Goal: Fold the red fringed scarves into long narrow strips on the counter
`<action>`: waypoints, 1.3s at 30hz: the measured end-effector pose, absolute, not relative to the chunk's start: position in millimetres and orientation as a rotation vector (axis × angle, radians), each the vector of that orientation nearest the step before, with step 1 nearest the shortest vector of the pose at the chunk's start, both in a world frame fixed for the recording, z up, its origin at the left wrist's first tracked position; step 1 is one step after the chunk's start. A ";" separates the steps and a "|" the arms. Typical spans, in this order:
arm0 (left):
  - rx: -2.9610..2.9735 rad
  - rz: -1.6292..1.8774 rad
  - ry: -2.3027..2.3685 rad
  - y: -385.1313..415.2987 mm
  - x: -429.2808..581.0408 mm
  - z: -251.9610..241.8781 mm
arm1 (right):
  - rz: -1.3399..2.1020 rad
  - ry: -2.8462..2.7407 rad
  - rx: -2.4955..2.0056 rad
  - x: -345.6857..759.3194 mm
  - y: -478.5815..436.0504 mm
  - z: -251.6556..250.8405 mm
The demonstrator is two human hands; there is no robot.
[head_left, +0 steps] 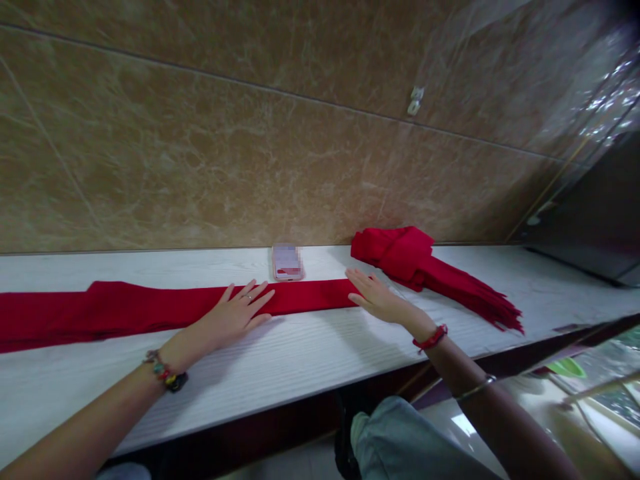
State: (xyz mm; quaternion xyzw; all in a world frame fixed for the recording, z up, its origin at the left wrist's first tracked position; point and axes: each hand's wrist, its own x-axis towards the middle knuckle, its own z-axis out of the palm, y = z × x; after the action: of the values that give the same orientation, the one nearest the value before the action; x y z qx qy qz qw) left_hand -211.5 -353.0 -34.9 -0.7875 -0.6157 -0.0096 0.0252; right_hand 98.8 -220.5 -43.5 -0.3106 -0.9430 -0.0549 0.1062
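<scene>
A long folded strip of red cloth (165, 307) runs from the left edge of the view to the middle of the white tabletop. My left hand (235, 319) lies on it with its fingers spread. Farther right, my right hand (375, 298) rests at the strip's right end, fingers stretched out. Neither hand is gripping the cloth. Just beyond my right hand, a second red cloth (400, 252) is bunched and knotted, its fringed tail trailing to the right.
A phone (287, 261) lies behind the strip, between my hands. The narrow white table (300, 353) stands against a brown marbled wall (225, 167). A dark boxy object (595, 207) is at the far right. My knee shows below the front edge.
</scene>
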 end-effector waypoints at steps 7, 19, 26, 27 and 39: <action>-2.441 -0.050 -1.957 -328.8 -191.6 -43.9 | -0.073 -2.759 -0.896 28.0 -226.1 -59.0; -2.507 -0.288 -2.022 -291.7 -239.4 -28.6 | 0.018 -2.794 -0.961 38.5 -181.6 -37.2; -2.557 -0.424 -2.151 -279.2 -247.0 -22.1 | 0.040 -2.842 -0.984 36.0 -174.5 -24.1; -2.549 -0.437 -2.167 -278.8 -247.0 -21.9 | 0.041 -2.842 -0.994 35.4 -173.3 -23.4; -2.512 -0.336 -2.043 -286.4 -245.7 -33.1 | 0.039 -2.738 -0.822 40.6 -173.3 -39.8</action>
State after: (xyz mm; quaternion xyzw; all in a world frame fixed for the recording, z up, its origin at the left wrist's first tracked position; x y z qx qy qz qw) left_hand -245.7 -286.4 -33.1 -0.7704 -0.6266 -0.1032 -0.0566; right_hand 40.6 -173.3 -39.8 -0.2846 -0.9482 0.0136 0.1406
